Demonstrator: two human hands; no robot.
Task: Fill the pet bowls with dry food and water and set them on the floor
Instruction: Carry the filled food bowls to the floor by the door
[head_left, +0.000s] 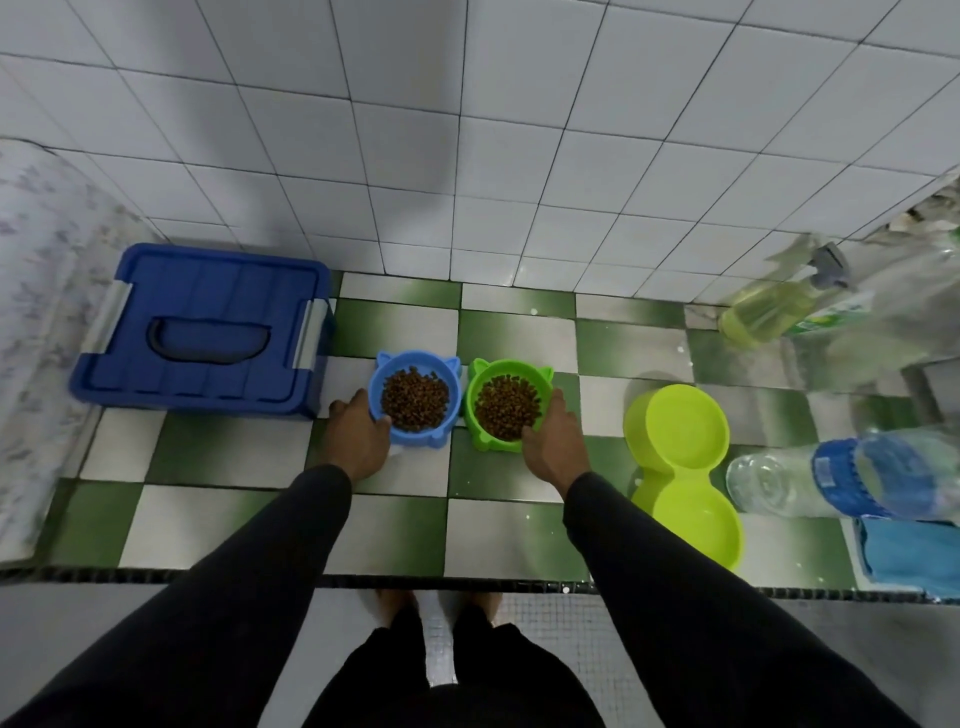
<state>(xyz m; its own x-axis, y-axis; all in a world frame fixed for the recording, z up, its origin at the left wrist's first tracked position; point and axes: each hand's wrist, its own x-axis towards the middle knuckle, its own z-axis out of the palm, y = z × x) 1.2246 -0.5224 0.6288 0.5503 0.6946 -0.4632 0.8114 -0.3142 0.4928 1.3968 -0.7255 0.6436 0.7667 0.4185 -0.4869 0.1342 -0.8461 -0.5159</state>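
- Two kibble-filled bowls sit side by side on the checkered counter (509, 535): blue bowl (414, 398) left, green bowl (508, 405) right.
- Left hand (357, 439) grips the blue rim; right hand (555, 441) grips the green rim.
- Lime double bowl (683, 467) lies right, blue bin (202, 330) far left.

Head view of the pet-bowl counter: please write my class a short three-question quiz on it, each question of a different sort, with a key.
1. True or false: the blue bowl and the green bowl both hold dry food.
2. Which hand grips the green bowl? A) left hand B) right hand C) neither
3. Fill in: the lime double bowl lies to the ____ of the green bowl, as the person sees it.

Key
1. True: both show brown kibble.
2. B: the right hand grips its near rim, while the left hand grips the blue bowl.
3. Right; both of its wells look empty of food.
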